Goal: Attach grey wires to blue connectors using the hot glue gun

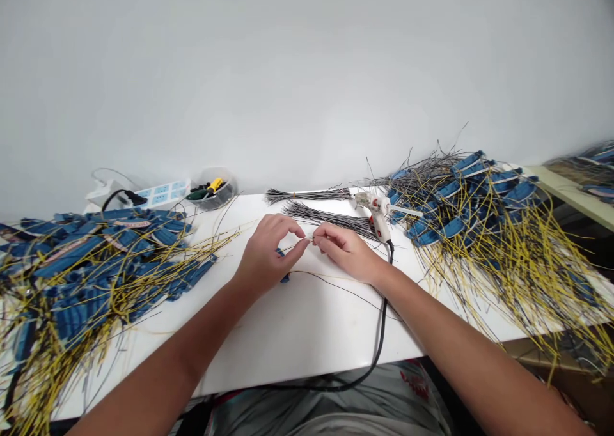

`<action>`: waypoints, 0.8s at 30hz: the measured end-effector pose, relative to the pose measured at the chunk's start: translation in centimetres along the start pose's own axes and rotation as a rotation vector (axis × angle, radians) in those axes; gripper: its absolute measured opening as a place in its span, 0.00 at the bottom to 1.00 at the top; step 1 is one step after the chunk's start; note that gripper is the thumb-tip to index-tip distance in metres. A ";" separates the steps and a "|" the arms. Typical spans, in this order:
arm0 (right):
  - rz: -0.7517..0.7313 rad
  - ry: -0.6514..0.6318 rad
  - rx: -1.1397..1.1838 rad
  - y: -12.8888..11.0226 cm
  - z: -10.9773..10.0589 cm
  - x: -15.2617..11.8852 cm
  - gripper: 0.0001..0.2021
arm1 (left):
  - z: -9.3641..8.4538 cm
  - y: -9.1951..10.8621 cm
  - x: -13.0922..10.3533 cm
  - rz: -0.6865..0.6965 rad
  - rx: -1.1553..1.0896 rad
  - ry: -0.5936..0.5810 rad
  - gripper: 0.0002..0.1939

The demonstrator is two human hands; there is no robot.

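Over the middle of the table, my left hand (268, 252) and my right hand (346, 250) meet fingertip to fingertip. Both are closed in a pinch on the thin end of a wire, with a small pale bit showing between them. A piece of blue fabric (284, 278) is mostly hidden behind my left hand. From it a dark wire (330, 284) and a thin yellow one run to the right, passing under my right hand and forearm. Just beyond my right hand lies a white glue gun (380, 217), a white stick at its back.
Blue fabric pieces with yellow and dark wires are heaped at left (81, 250) and right (480, 231). Bundles of dark wires (326, 218) lie behind my hands. A power strip (163, 194) and a tub of tools (225, 196) stand back left. The gun's black cable (384, 324) crosses the table's front edge.
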State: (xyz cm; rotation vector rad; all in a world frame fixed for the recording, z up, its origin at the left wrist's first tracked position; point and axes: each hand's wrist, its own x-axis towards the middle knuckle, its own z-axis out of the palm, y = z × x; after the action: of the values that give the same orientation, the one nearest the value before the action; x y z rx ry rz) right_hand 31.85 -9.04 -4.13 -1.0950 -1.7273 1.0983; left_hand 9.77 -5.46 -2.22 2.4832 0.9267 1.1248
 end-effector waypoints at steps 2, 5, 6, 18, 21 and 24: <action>0.006 0.003 -0.002 0.0 0.0 0.0 0.12 | -0.1 -0.1 0.0 0.002 0.001 -0.008 0.03; 0.014 0.004 -0.019 0.1 0.1 0.0 0.13 | -0.1 -0.1 -0.1 -0.012 -0.009 -0.033 0.03; 0.011 0.004 -0.030 0.1 0.1 0.0 0.13 | 0.0 -0.1 -0.1 -0.023 -0.013 -0.040 0.03; 0.027 0.017 -0.063 0.2 0.4 0.0 0.13 | 0.2 -0.4 -0.2 -0.008 -0.038 -0.056 0.02; 0.031 0.005 -0.064 0.2 0.4 0.0 0.13 | 0.1 -0.4 -0.2 -0.009 -0.039 -0.056 0.02; 0.038 -0.005 -0.074 0.2 0.3 0.1 0.13 | 0.1 -0.4 -0.2 -0.021 -0.037 -0.063 0.03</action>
State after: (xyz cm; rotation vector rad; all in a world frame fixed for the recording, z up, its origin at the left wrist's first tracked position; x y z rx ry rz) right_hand 31.55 -9.02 -4.41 -1.1758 -1.7704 1.0680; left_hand 9.63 -5.28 -2.57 2.4586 0.9039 1.0419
